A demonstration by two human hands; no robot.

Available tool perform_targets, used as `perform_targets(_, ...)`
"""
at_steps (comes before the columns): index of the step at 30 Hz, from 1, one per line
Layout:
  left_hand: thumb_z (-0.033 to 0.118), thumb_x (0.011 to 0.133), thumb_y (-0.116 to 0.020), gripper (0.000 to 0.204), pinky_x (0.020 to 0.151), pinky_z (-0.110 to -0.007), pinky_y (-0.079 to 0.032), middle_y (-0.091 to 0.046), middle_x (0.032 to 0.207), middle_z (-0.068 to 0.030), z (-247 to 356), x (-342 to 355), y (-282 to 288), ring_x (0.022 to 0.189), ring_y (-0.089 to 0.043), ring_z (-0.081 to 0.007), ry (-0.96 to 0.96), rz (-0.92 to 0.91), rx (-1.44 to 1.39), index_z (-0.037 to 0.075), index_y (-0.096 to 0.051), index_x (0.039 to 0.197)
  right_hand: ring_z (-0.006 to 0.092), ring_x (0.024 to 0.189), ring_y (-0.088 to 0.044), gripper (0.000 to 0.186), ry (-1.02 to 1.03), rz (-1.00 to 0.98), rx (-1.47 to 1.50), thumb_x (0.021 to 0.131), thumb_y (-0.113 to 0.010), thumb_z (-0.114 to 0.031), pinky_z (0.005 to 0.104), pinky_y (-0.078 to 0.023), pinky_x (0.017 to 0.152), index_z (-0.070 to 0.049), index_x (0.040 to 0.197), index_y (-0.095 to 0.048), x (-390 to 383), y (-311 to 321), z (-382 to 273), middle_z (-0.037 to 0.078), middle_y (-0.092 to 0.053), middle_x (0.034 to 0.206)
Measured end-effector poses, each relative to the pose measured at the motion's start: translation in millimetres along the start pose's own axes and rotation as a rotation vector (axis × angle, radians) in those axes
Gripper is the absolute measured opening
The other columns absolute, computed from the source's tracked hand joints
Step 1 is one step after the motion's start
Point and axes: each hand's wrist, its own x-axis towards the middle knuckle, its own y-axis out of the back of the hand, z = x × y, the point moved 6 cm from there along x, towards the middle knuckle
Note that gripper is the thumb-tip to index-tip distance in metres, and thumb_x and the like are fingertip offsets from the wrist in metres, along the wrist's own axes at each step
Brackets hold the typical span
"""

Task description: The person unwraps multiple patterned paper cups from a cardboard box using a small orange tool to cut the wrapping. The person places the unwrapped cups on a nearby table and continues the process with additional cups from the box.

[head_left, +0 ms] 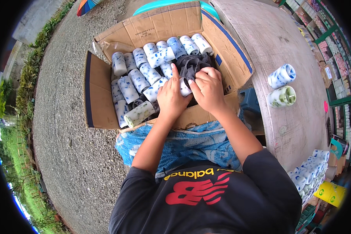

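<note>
An open cardboard box (99,85) holds several white cylindrical candles with blue flecks (128,87) and one with green flecks (138,114). My left hand (171,97) has its fingers closed around a blue-flecked candle (185,89) near the box's front right. My right hand (207,89), beside it, has fingers bent over dark crumpled material (191,66) at that candle's end, gripping the material. The left hand's fingertips are partly hidden among the candles.
A grey table (277,132) stands at right with two loose candles (281,76) and stacked candles (308,171) near its front. Blue cloth (134,144) lies under the box. Shelves (333,66) line the right; gravel ground (74,117) and plants border the left.
</note>
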Motion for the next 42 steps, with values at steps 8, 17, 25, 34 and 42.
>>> perform_targets(8, 0.021, 0.064, -0.081, 0.118, 0.076, -0.038, -0.053, -0.064, 0.105, -0.0179, -8, -1, -2, 0.089, -0.066, -0.0349, 0.132, -0.034, -0.381, -0.003, -0.003, 0.149, 0.0264, 0.107, -0.051, 0.035, -0.347, -0.114, 0.758, 0.097, -0.050, -0.033, 0.0374, -0.028, 0.103, -0.005, 0.101, -0.070, -21, -25, 17, 0.010, -0.068, 0.097)
perform_targets(17, 0.017, 0.061, -0.082, 0.118, 0.072, -0.038, -0.052, -0.065, 0.103, -0.0155, -9, 0, 5, 0.086, -0.064, -0.0331, 0.106, 0.076, -0.174, -0.008, -0.006, 0.147, 0.0239, 0.114, -0.054, 0.029, 0.018, -0.022, -0.124, 0.093, -0.052, -0.030, 0.0596, -0.014, 0.110, -0.009, 0.091, -0.072, -5, 0, -9, 0.002, -0.070, 0.098)
perform_targets(25, 0.014, 0.068, -0.077, 0.111, 0.074, -0.038, -0.052, -0.065, 0.106, -0.0173, -10, -1, -2, 0.089, -0.065, -0.0345, 0.175, -0.007, -0.315, -0.001, -0.003, 0.150, 0.0280, 0.120, -0.049, 0.033, -0.189, -0.048, 0.345, 0.095, -0.051, -0.032, 0.0563, -0.017, 0.110, -0.005, 0.096, -0.070, -14, -8, 1, 0.005, -0.068, 0.103)
perform_targets(34, 0.013, 0.064, -0.078, 0.112, 0.080, -0.040, -0.050, -0.063, 0.107, -0.0180, -5, -4, 7, 0.089, -0.063, -0.0351, -0.013, 0.104, -0.084, -0.007, -0.006, 0.147, 0.0263, 0.121, -0.050, 0.037, -0.054, -0.054, -0.215, 0.095, -0.048, -0.033, 0.0605, -0.017, 0.109, -0.006, 0.089, -0.072, -10, -2, -10, 0.005, -0.069, 0.102)
perform_targets(42, 0.041, 0.100, -0.038, 0.063, 0.087, -0.040, -0.051, -0.054, 0.120, -0.0153, -51, -7, -16, 0.097, -0.060, -0.0267, 0.813, 0.250, -1.530, 0.024, -0.007, 0.152, 0.0411, 0.117, -0.049, 0.034, -0.126, -0.041, 0.494, 0.098, -0.048, -0.026, 0.0446, -0.038, 0.100, 0.003, 0.103, -0.065, -39, -9, -10, 0.020, -0.063, 0.111)
